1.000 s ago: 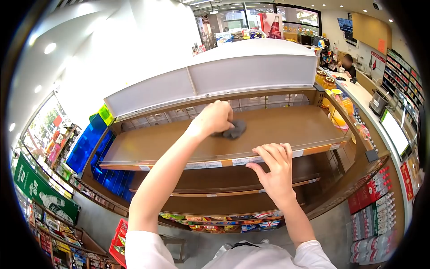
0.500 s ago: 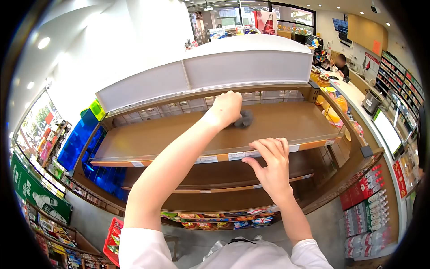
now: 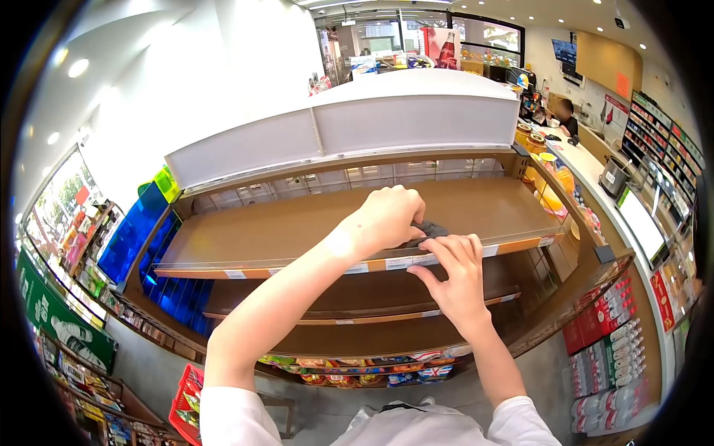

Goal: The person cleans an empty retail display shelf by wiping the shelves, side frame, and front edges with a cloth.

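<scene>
My left hand (image 3: 387, 217) is closed on a dark grey cloth (image 3: 430, 231), pressed against the brown top shelf (image 3: 297, 223) close to its front edge. Part of the cloth is hidden behind my fingers. Just to the right, my right hand (image 3: 455, 275) grips the shelf's front edge (image 3: 401, 262), fingers over the top and thumb below. White price labels run along that edge, and a clear lip stands on it.
Lower brown shelves (image 3: 357, 301) sit beneath, with bagged snacks (image 3: 357, 374) at the bottom. A red basket (image 3: 182, 405) stands at lower left. To the right are bottled drinks (image 3: 613, 401) and a counter (image 3: 580, 160), with a person (image 3: 565, 119) behind it.
My left hand has drawn the cloth from the middle of the shelf toward its front edge, beside my right hand. My right hand stays on the edge. The view has tipped slightly.
</scene>
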`<state>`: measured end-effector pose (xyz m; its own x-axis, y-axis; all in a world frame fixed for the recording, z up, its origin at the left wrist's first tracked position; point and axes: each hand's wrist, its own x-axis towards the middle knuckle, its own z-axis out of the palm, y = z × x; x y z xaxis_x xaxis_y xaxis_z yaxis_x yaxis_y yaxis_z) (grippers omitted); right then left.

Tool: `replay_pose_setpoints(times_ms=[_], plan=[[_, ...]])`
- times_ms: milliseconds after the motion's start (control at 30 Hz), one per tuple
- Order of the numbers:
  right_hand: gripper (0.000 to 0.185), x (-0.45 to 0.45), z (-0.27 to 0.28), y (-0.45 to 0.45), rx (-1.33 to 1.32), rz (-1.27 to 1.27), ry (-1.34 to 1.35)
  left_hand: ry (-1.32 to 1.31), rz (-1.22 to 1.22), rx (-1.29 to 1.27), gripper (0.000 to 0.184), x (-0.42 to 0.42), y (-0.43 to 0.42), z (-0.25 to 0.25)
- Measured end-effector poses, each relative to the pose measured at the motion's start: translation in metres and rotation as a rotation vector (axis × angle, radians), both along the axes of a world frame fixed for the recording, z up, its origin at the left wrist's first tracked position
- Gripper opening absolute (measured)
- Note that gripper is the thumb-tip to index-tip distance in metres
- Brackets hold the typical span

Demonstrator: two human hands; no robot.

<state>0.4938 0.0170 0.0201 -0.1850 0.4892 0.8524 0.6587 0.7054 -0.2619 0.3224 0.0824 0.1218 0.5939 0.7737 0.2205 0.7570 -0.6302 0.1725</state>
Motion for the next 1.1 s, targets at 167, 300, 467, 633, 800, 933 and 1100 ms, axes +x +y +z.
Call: replay_pose_setpoints(times_ms=[167, 300, 467, 633, 800, 933, 1100], plan=[[0.038, 0.001, 0.002, -0.001, -0.01, -0.024, -0.04, 0.016, 0.044, 0.02, 0.027, -0.009, -0.002, 0.0], [0.037, 0.0, 0.006, -0.005, -0.011, -0.02, -0.03, 0.057, 0.214, 0.065, 0.03, -0.042, 0.036, -0.009], [0.039, 0.004, 0.008, -0.006, -0.058, -0.011, -0.055, 0.036, 0.273, 0.061, 0.03, -0.048, 0.046, -0.012], [0.061, 0.026, 0.026, -0.017, -0.233, 0.126, 0.05, 0.105, 0.241, 0.116, 0.029, -0.045, 0.044, -0.009], [0.059, 0.084, 0.039, -0.024, -0.132, -0.184, 0.02, 0.108, 0.192, 0.136, 0.029, -0.046, 0.049, -0.009], [0.07, 0.122, 0.039, -0.013, -0.237, -0.225, -0.144, 0.072, 0.221, 0.076, 0.03, -0.046, 0.047, -0.005], [0.064, 0.139, 0.021, 0.006, -0.231, -0.161, -0.224, 0.005, 0.306, -0.019, 0.031, -0.045, 0.038, 0.001]])
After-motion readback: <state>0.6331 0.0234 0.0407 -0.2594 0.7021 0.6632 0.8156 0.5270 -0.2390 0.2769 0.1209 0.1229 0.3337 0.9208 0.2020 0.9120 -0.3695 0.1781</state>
